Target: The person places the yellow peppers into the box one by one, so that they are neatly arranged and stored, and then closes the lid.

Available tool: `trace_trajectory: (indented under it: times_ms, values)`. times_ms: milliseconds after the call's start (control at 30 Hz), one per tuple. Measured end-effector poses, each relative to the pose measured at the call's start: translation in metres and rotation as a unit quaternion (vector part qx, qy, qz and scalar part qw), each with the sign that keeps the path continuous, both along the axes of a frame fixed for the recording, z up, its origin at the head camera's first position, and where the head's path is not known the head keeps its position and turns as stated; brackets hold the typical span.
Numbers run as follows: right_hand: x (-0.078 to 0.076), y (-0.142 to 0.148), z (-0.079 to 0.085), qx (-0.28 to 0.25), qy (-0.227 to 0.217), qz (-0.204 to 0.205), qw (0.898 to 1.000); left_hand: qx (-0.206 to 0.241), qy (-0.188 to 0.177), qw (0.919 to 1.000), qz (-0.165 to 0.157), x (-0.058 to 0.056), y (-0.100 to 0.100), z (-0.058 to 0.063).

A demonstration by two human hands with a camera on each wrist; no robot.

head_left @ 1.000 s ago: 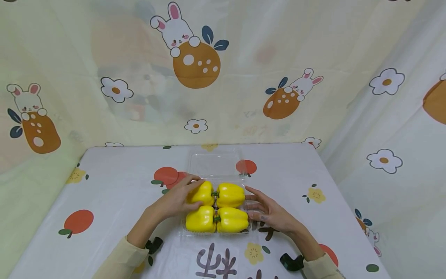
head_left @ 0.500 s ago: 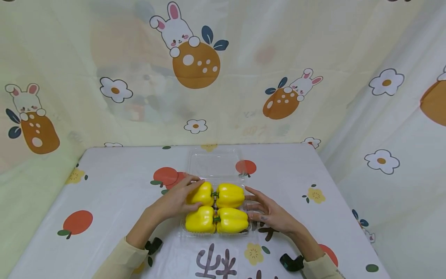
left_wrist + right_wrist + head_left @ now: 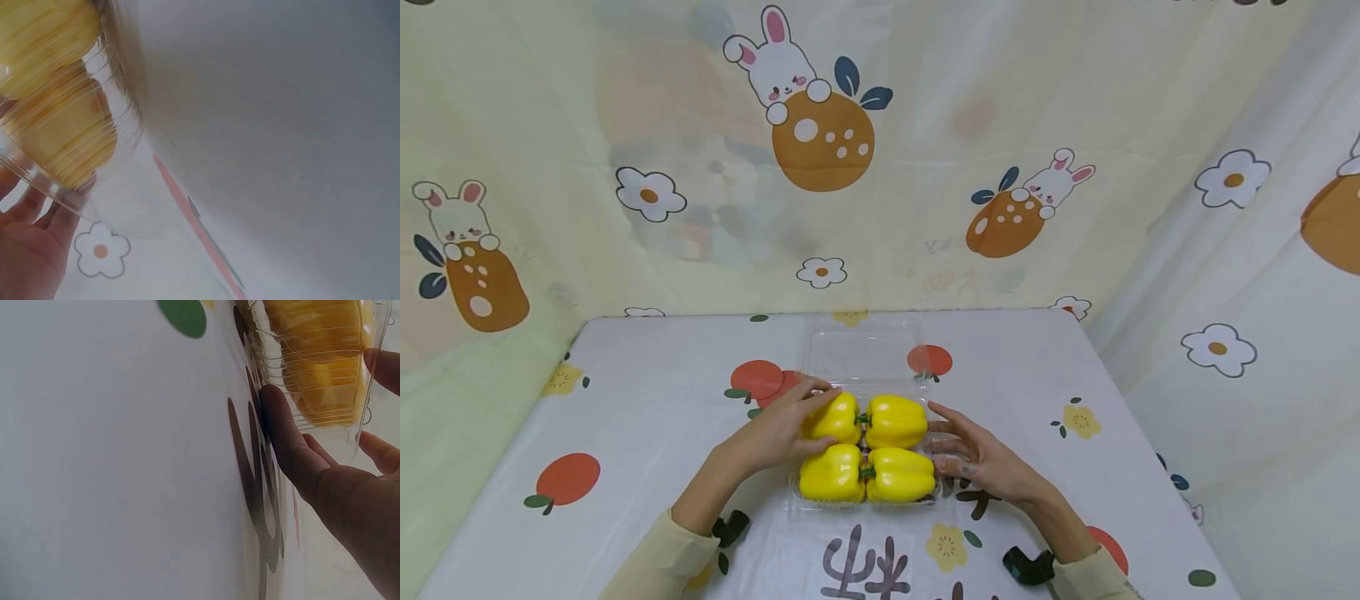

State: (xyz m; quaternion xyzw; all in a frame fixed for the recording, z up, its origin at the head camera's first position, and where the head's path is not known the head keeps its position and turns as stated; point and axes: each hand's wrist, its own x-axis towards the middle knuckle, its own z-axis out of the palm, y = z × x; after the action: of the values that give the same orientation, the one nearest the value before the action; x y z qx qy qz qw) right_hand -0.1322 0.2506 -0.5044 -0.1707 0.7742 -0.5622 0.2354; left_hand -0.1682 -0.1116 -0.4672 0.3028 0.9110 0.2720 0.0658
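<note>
Several glossy yellow bell peppers with green stems lie in two rows in a clear plastic clamshell box [image 3: 801,502] on the table. My left hand [image 3: 778,429] spans the far left bell pepper [image 3: 842,419], its thumb on the near side and fingers on the far side. In the left wrist view that hand [image 3: 31,250] shows beside the ribbed box wall [image 3: 128,119]. On the other side, my right hand [image 3: 985,458] rests its loosely bent fingers along the box's right edge. The right wrist view shows its thumb [image 3: 281,419] low by the ribbed side, near the tablecloth.
The box's clear lid [image 3: 863,354] lies folded back on the far side. A white tablecloth [image 3: 662,467] with printed fruit and flowers covers the table. Patterned curtains [image 3: 910,208] hang behind and at the sides. Dark wrist-worn devices [image 3: 1028,565] sit on both wrists.
</note>
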Motion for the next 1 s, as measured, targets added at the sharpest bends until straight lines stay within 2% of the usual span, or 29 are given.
trace_trajectory:
  times_ms: [333, 633, 1000]
  values:
    - [-0.0002, 0.0016, -0.0019, -0.003, -0.006, 0.003, 1.0, -0.025, 0.025, 0.999, -0.026, 0.0025, -0.0017, -0.0048]
    - [-0.0013, 0.0012, -0.0003, -0.002, 0.0, 0.005, 1.0, -0.007, 0.043, 0.9987, -0.029, 0.0036, -0.0027, -0.0085]
    - [-0.0012, 0.0014, 0.0003, -0.008, -0.013, 0.004, 1.0, -0.012, 0.04, 0.9984, -0.039, 0.0069, -0.0033, -0.0089]
